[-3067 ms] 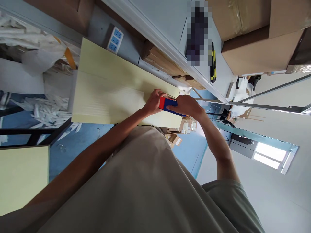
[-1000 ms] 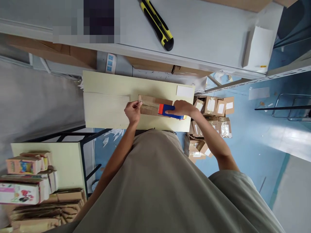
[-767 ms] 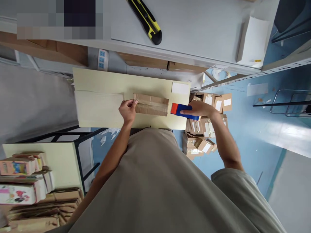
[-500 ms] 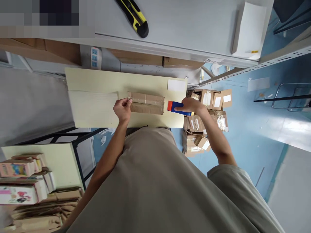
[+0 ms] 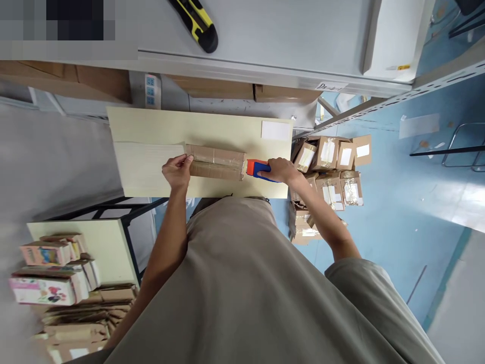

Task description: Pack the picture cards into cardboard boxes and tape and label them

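Note:
A long brown cardboard box (image 5: pixel 215 162) wrapped in clear tape lies on a pale yellow table (image 5: pixel 182 129). My left hand (image 5: pixel 176 170) is closed on the box's left end, fingers pinched at its edge. My right hand (image 5: pixel 278 170) grips a red and blue tape dispenser (image 5: pixel 256 168) whose red head touches the box's right end.
A white label (image 5: pixel 276 130) lies at the table's far right corner. A yellow and black utility knife (image 5: pixel 195 24) rests on the grey shelf (image 5: pixel 288 45) above. Several taped small boxes (image 5: pixel 331 167) are piled on the blue floor at right. Colourful cartons (image 5: pixel 49 273) are stacked at lower left.
The dispenser ran along the box to the right, came off its end, and has now moved back left against the right end. My left hand stayed on the left end.

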`<state>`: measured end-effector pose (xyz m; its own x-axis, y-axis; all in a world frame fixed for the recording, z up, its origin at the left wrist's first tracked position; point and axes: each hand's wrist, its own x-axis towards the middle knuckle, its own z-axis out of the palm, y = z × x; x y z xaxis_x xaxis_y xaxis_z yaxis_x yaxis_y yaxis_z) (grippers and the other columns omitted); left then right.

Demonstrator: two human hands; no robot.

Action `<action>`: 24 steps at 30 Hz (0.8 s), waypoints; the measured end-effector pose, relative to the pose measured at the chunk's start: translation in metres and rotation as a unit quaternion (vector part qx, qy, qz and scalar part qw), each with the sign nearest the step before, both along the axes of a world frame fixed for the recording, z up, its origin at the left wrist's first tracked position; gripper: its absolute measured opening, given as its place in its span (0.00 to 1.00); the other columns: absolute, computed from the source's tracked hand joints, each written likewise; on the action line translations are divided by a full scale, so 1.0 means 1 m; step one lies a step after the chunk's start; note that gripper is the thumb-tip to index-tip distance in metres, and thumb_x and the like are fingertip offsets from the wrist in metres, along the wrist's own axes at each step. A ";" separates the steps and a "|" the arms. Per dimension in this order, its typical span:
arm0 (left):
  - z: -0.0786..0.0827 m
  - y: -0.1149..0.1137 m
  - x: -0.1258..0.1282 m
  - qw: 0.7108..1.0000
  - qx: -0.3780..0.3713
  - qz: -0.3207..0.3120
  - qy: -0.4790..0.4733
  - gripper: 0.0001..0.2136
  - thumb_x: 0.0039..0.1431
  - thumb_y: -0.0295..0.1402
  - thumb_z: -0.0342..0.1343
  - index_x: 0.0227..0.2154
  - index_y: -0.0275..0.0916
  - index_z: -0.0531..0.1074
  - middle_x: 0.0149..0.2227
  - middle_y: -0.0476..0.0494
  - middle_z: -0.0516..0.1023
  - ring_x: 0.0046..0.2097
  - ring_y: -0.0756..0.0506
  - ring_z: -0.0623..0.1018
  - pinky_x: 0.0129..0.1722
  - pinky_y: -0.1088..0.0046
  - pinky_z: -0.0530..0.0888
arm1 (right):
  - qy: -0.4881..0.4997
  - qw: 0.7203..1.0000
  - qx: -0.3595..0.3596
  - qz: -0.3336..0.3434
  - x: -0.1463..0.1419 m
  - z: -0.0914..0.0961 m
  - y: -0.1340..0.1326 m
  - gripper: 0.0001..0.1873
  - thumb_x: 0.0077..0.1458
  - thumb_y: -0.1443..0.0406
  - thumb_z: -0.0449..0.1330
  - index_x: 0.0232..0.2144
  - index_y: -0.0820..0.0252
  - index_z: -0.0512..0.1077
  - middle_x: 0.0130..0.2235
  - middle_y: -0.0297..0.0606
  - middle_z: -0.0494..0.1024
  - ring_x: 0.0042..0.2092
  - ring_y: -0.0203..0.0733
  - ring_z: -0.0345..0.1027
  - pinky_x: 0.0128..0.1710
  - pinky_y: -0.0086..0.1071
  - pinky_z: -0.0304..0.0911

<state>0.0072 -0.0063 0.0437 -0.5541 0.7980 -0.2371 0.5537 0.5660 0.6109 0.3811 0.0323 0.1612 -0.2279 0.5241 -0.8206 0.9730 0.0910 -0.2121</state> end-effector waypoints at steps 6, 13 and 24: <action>0.005 0.000 0.006 1.000 -0.005 0.007 0.006 0.09 0.63 0.36 0.68 0.42 0.36 0.84 0.45 0.39 0.88 0.45 0.41 0.85 0.53 0.61 0.84 | -0.013 0.996 0.083 -0.006 -0.019 -0.005 -0.025 0.31 0.77 0.47 0.62 0.61 0.69 0.78 0.56 0.65 0.86 0.57 0.62 0.84 0.54 0.43 0.76; 0.017 0.002 0.010 1.000 -0.014 0.003 -0.006 0.08 0.63 0.35 0.67 0.40 0.35 0.82 0.41 0.39 0.87 0.45 0.39 0.86 0.53 0.62 0.83 | -0.045 0.994 0.094 -0.035 -0.015 -0.032 -0.053 0.23 0.80 0.55 0.57 0.58 0.72 0.77 0.50 0.66 0.87 0.53 0.61 0.86 0.49 0.42 0.75; 0.092 0.030 0.075 0.975 0.150 -0.164 0.025 0.18 0.65 0.24 0.58 0.56 0.39 0.79 0.51 0.38 0.86 0.54 0.39 0.85 0.62 0.57 0.82 | -0.018 0.961 0.239 -0.138 0.001 0.037 -0.048 0.31 0.82 0.46 0.49 0.63 0.70 0.67 0.45 0.58 0.87 0.47 0.63 0.86 0.44 0.43 0.76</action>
<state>0.0820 0.0239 0.1357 -0.2633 0.9632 0.0549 0.7083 0.1543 0.6889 0.3822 -0.0156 0.1985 -0.0020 0.8796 -0.4758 0.9802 -0.0926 -0.1751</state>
